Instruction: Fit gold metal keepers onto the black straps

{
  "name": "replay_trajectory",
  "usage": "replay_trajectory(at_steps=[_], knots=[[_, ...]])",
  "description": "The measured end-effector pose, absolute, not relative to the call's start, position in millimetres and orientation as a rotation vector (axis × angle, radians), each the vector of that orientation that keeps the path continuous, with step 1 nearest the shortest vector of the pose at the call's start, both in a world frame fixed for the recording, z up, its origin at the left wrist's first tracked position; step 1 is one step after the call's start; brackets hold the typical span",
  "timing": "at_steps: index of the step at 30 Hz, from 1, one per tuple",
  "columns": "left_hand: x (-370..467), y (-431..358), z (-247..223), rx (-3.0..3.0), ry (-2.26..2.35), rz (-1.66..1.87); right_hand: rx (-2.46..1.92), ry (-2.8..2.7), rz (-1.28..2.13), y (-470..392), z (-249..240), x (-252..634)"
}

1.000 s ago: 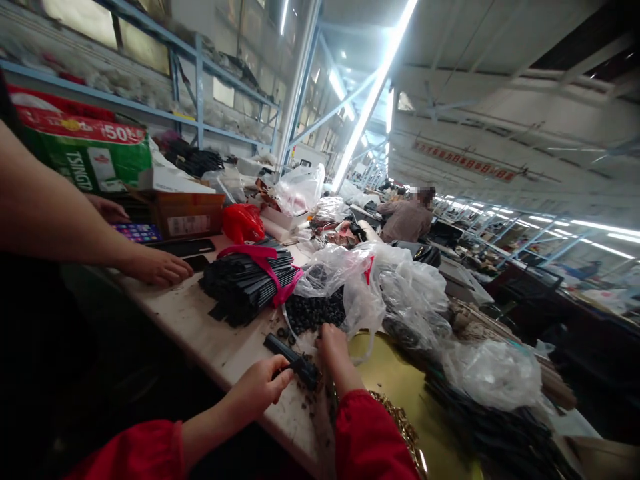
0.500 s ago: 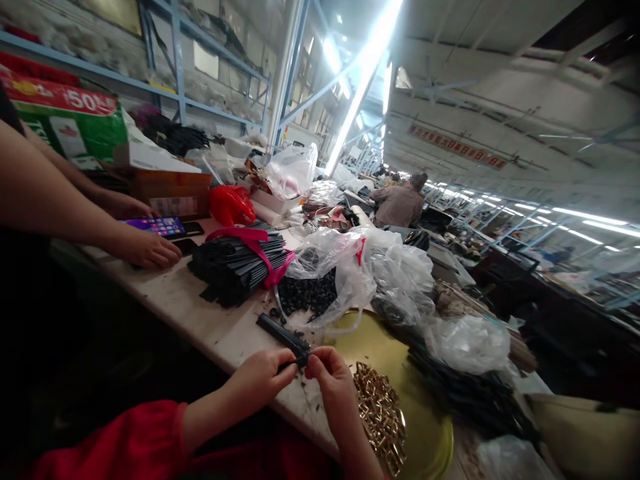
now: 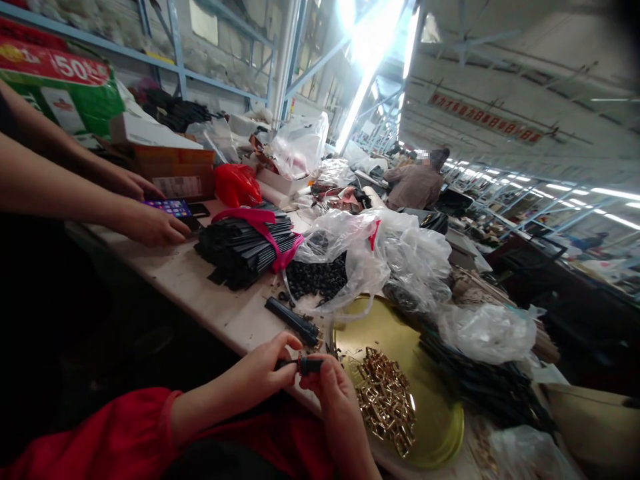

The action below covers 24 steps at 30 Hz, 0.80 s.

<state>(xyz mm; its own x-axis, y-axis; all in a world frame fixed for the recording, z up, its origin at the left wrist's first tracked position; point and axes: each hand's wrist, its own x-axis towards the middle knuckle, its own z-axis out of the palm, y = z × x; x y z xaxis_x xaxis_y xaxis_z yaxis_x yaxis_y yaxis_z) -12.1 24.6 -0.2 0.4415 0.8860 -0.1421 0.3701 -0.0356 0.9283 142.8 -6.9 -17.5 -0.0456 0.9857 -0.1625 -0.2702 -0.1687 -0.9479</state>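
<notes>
Both in on it now: my left hand point(image 3: 265, 367) and right hand point(image 3: 336, 393), close together, pinch the black strap point(image 3: 314, 366) between them, by the yellow tray point(image 3: 436, 373) of gold buckles point(image 3: 386, 400).

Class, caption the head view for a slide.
The wearer's left hand and right hand hold a thin black strip beside a round gold-coloured tray of small golden metal pieces.
</notes>
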Motion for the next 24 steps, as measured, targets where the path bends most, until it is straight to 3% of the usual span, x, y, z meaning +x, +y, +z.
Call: replay_trajectory(at_steps=[6,14,24], knots=[[-16,20,-5,1.748,1.333,0.595,-0.902,-0.565,1.680,-17,-24,139],[-17,2,6,1.821,1.323,0.478,-0.830,-0.513,1.884,-34,-39,127],[-23,-13,15,1.301,0.857,0.474,-1.220,-0.915,1.352,-46,-41,138]])
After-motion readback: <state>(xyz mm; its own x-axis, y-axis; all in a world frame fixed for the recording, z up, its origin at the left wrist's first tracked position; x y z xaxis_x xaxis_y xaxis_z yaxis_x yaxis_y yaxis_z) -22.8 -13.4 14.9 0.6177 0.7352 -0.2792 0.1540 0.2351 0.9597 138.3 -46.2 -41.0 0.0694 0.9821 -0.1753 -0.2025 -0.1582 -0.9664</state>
